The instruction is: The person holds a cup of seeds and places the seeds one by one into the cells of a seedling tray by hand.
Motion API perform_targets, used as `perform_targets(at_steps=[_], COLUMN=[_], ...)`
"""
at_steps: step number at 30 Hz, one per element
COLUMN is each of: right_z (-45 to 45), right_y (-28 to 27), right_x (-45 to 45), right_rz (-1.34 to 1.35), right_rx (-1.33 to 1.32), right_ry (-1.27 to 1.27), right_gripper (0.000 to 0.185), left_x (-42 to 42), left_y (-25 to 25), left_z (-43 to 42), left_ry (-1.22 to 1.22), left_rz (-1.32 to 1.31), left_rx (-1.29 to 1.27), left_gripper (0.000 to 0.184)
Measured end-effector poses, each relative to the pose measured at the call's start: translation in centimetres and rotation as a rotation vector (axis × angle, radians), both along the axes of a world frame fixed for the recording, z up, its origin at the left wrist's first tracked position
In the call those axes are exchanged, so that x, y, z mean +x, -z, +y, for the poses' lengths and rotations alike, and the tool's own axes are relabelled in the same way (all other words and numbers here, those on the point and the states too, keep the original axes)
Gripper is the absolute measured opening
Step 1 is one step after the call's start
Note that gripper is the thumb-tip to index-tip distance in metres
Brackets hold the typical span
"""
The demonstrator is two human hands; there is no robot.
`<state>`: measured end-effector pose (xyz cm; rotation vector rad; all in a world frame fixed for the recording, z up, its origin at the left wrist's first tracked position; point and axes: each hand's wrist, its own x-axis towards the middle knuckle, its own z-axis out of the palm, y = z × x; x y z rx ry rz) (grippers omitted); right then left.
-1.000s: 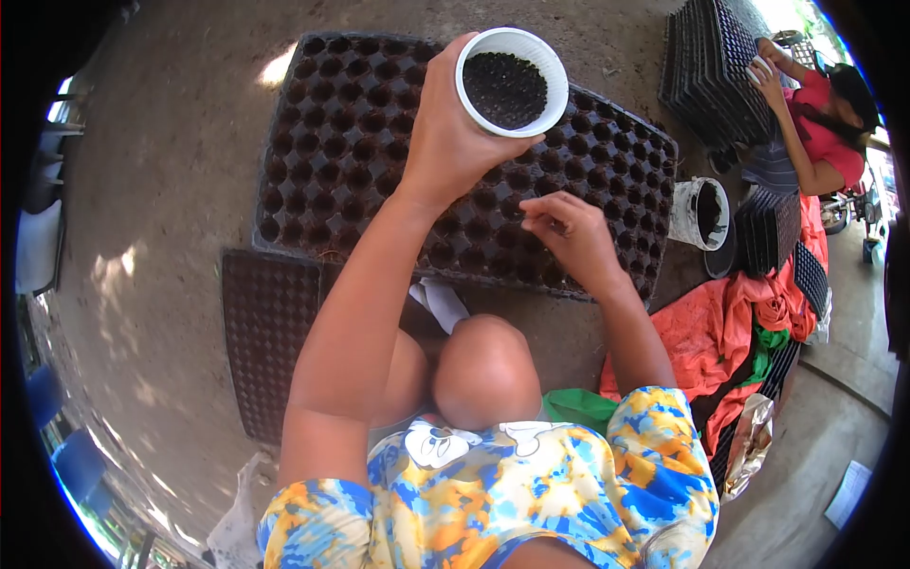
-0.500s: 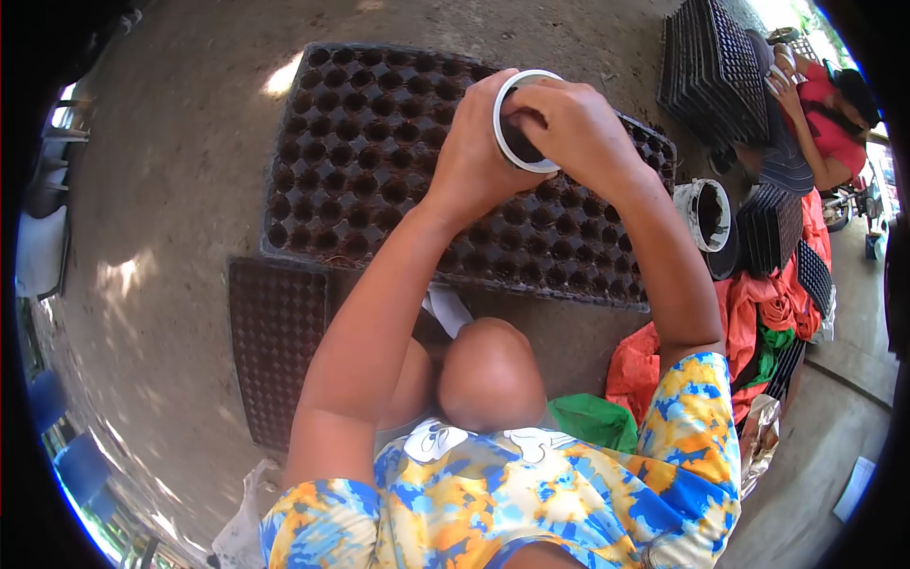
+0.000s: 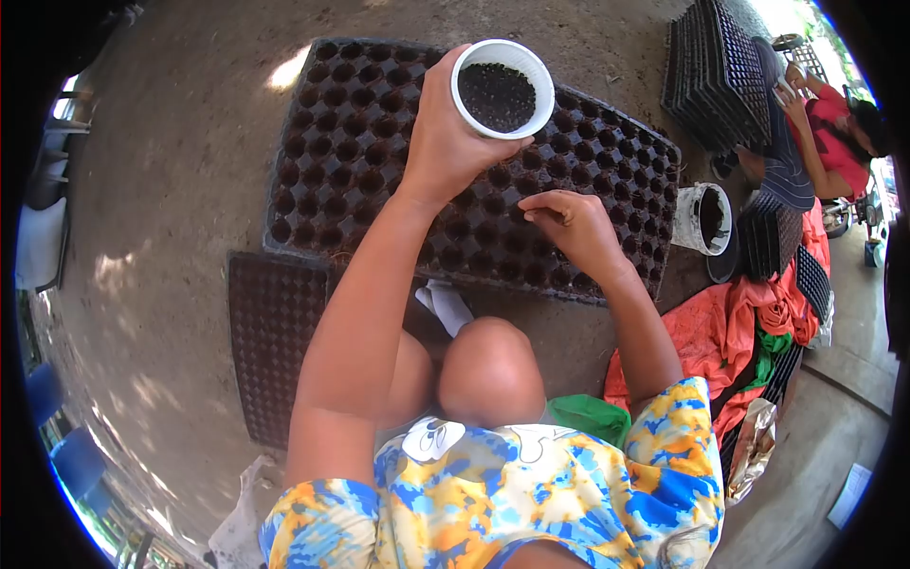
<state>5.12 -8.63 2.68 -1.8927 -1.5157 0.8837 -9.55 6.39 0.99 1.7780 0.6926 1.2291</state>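
A white plastic cup (image 3: 500,55) sits in my left hand (image 3: 444,142), its mouth tilted toward me. Small dark grains (image 3: 495,99), perhaps seeds, partly fill it. My right hand (image 3: 576,229) hovers over the lower right of a large black seedling tray (image 3: 346,150), thumb and fingertips pinched together. Whatever is between those fingers is too small to make out. Many of the tray's round cells hold dark brown soil. The left forearm and the cup cover part of the tray.
A second seedling tray (image 3: 275,341) lies at lower left. On the right are a soil-stained white bucket (image 3: 690,218), red sheeting (image 3: 682,332) and a tall stack of trays (image 3: 716,76). Another person (image 3: 834,142) sits at the upper right.
My right hand has come out of the cup and moved down over the tray. The cup has shifted slightly up and left, and its grains now show.
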Motion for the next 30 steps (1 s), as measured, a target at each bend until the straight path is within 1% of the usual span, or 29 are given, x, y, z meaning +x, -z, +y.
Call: perform_targets(at_steps=[8, 14, 17, 18, 20, 21, 22, 24, 25, 26, 27, 30], right_z=[0.1, 0.3, 1.1, 1.5, 2.5, 3.4, 4.2, 6.2, 7.1, 8.0, 8.7, 9.5], right_y=[-0.2, 0.1, 0.1, -0.3, -2.6, -4.8, -6.5, -6.8, -6.2, -5.6, -5.3, -5.6], right_x=[0.1, 1.0, 1.6, 1.8, 2.2, 1.4, 0.9, 0.7, 0.6, 0.4, 0.2, 0.0], right_rz=[-0.007, -0.110, -0.116, -0.163, -0.254, -0.286, -0.314, -0.377, -0.454, -0.530, -0.585, -0.543], right_rx=[-0.046, 0.007, 0.131, 0.198, 0.336, 0.379, 0.450, 0.493, 0.469, 0.443, 0.155, 0.166], right_ry=[0.014, -0.081, -0.058, -0.033, 0.014, 0.086, 0.051, -0.102, -0.183, -0.266, -0.302, -0.357], right_gripper=[0.016, 0.018, 0.017, 0.016, 0.014, 0.012, 0.012, 0.014, 0.014, 0.016, 0.017, 0.015], left_x=[0.0, -0.1, -0.2, -0.2, -0.2, -0.1, 0.0, 0.7, 1.1, 1.4, 1.8, 1.8], left_y=[-0.2, -0.2, 0.0, 0.1, 0.4, 0.5, 0.6, 0.4, 0.4, 0.5, 0.5, 0.4], left_z=[-0.1, 0.0, 0.0, 0.1, 0.1, 0.1, -0.2, -1.1, -1.4, -1.7, -2.1, -1.9], left_ry=[0.017, 0.010, 0.011, 0.014, 0.017, 0.019, 0.035, 0.074, 0.105, 0.073, 0.078, 0.075], left_rz=[-0.003, 0.007, 0.007, 0.008, 0.029, 0.039, 0.042, 0.044, 0.048, 0.079, 0.057, 0.066], left_rx=[-0.004, 0.017, 0.009, 0.007, 0.049, 0.069, 0.047, 0.007, 0.007, 0.153, 0.155, 0.116], left_gripper=[0.093, 0.094, 0.093, 0.093, 0.092, 0.092, 0.092, 0.091, 0.090, 0.091, 0.091, 0.091])
